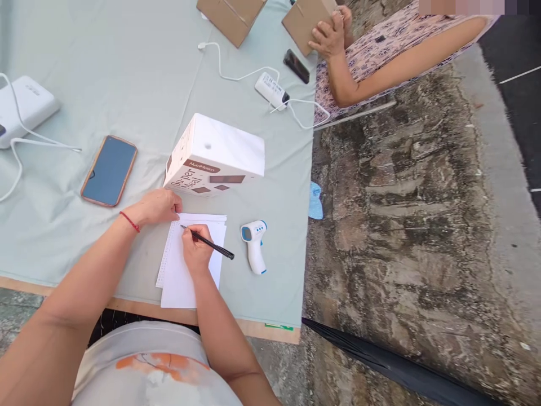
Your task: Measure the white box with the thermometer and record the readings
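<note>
Between the fingers of my right hand is a black pen, its tip on the upper left part of a white sheet of paper. Another sheet, with a printed edge, shows beneath it. My left hand is closed, its curled fingers at the paper's top left corner, holding it down. A white "Super Meal" box stands just beyond the paper. To the right of the sheets lies a white and blue infrared thermometer. A smartphone in an orange-brown case lies left of the box.
A white power bank with a cable is at far left. Another white device with cables and a small black object lie farther back. Across the table, another person's hands hold a cardboard box; a second carton stands nearby.
</note>
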The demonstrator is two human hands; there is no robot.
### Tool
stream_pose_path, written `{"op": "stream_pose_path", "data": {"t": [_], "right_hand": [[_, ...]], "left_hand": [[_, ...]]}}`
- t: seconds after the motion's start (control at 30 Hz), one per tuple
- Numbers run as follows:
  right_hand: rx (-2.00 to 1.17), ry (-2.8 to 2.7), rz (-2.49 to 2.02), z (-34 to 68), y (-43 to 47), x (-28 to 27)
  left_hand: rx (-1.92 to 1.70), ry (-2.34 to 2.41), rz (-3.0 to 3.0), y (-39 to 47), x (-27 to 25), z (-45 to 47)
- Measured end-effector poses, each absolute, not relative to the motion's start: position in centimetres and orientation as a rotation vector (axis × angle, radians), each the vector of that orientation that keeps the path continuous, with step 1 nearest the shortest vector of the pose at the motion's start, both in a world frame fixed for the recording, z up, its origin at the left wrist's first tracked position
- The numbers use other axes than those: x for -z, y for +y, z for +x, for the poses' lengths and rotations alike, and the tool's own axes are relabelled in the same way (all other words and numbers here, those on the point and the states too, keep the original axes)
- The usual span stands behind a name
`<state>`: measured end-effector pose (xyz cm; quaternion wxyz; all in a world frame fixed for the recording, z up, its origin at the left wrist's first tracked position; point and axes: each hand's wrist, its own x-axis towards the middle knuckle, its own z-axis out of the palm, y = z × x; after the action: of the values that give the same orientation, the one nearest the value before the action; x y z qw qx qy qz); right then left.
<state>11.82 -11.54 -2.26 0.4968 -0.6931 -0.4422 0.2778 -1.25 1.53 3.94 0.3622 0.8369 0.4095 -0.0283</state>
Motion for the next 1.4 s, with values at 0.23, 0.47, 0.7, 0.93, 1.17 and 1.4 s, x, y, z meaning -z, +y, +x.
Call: {"op": "stream_pose_path", "data": {"t": [0.23, 0.47, 0.7, 0.93, 1.17, 1.4], "right_hand": [[-0.683, -1.129, -1.7, 11.6, -11.3, 1.1], [-0.751, -1.24, -1.69, 12.5, -11.5, 0.9], [-0.631, -1.263, -1.675, 12.4, -12.1, 2.0], [-0.599, -1.253, -1.671, 12.2, -12.1, 2.5], [-0.592, -1.25, -1.668, 12.2, -12.1, 2.4], [-0.596, -1.256, -1.665, 12.3, -12.0, 2.3]], "left_hand": [[0.066, 1.058, 2.166, 1.6, -4.0, -1.4], [0.02, 1.044, 2.19, 1.7, -3.6, -1.6], [0.066, 1.062, 2.185, 1.7, -3.7, -1.5], [0.039, 1.046, 2.185, 1.8, -3.7, -1.7], [0.038, 1.04, 2.186, 1.8, -3.5, -1.7], [0.109, 1.076, 2.185, 1.7, -4.1, -1.5]]}}
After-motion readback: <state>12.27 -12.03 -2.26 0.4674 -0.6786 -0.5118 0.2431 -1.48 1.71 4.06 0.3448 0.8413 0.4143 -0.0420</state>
